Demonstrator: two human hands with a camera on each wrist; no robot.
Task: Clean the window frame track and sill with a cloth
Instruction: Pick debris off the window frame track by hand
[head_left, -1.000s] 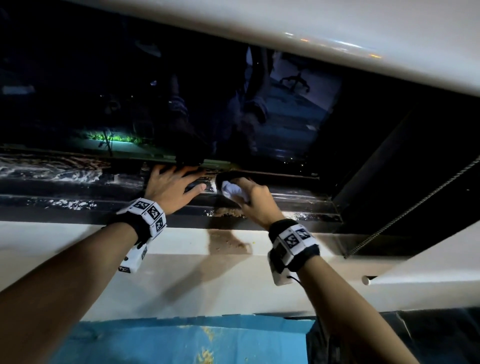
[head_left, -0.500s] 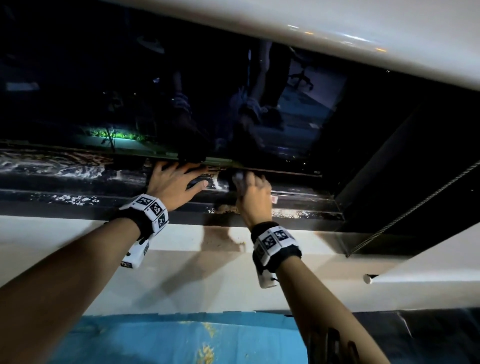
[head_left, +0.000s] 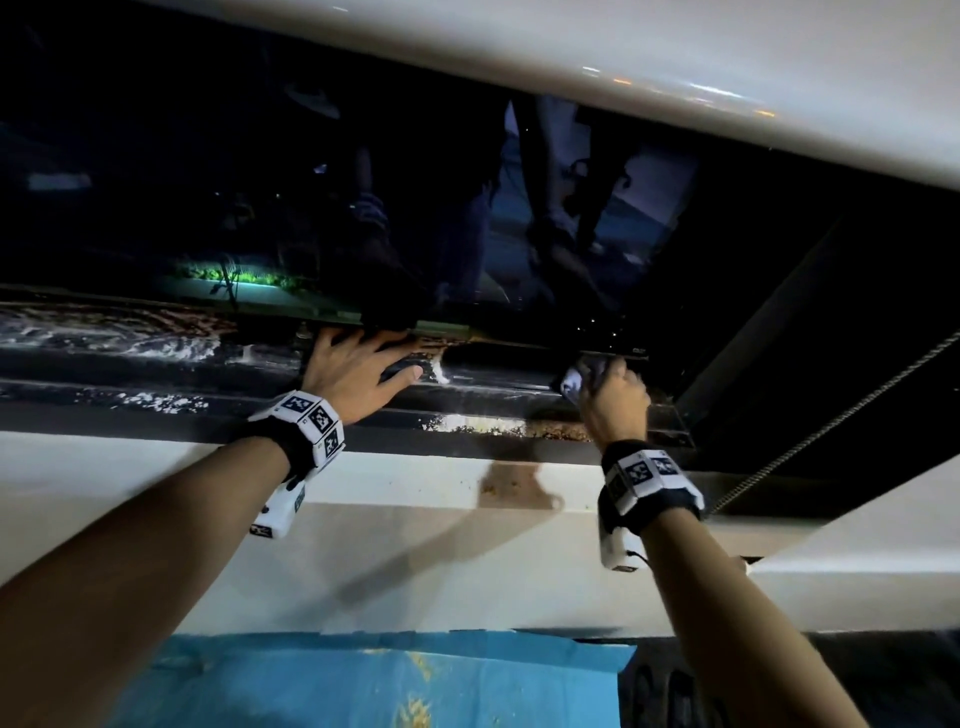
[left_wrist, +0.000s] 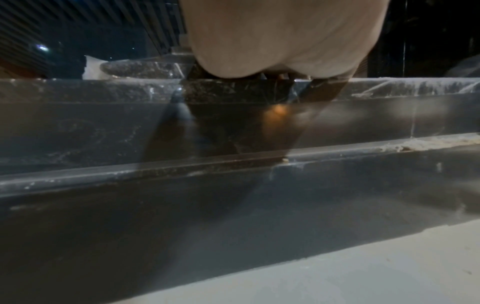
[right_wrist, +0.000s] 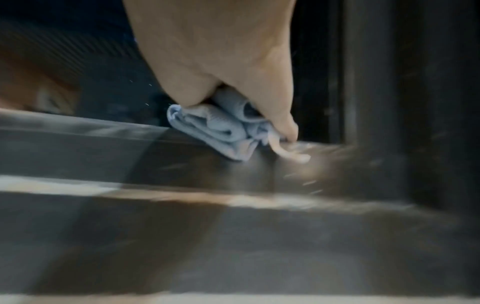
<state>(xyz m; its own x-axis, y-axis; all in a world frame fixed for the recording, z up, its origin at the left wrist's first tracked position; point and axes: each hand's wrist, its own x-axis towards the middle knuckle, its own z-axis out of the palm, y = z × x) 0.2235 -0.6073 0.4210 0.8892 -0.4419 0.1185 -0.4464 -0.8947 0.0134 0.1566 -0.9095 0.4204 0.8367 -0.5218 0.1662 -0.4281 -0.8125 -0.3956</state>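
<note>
A dark window track (head_left: 493, 387) runs across the head view, streaked with white dust and brown grit, above a white sill (head_left: 415, 478). My right hand (head_left: 610, 397) grips a bunched pale blue cloth (head_left: 574, 384) and presses it into the track near the right corner. In the right wrist view the cloth (right_wrist: 223, 133) sits folded under the curled fingers (right_wrist: 283, 115), against the track's (right_wrist: 182, 160) inner ledge. My left hand (head_left: 358, 374) lies flat with spread fingers on the track, left of the cloth. The left wrist view shows only the palm's heel (left_wrist: 280, 41) above the dusty rails (left_wrist: 233, 164).
The dark window pane (head_left: 363, 208) rises behind the track. A vertical frame post (head_left: 753, 322) closes the right end, with a beaded cord (head_left: 831, 415) hanging diagonally beside it. A brown stain (head_left: 511, 486) marks the sill. Blue sheeting (head_left: 363, 680) lies below.
My right hand has slid the cloth rightward along the track, away from the left hand and toward the right corner. The left hand stays planted in place.
</note>
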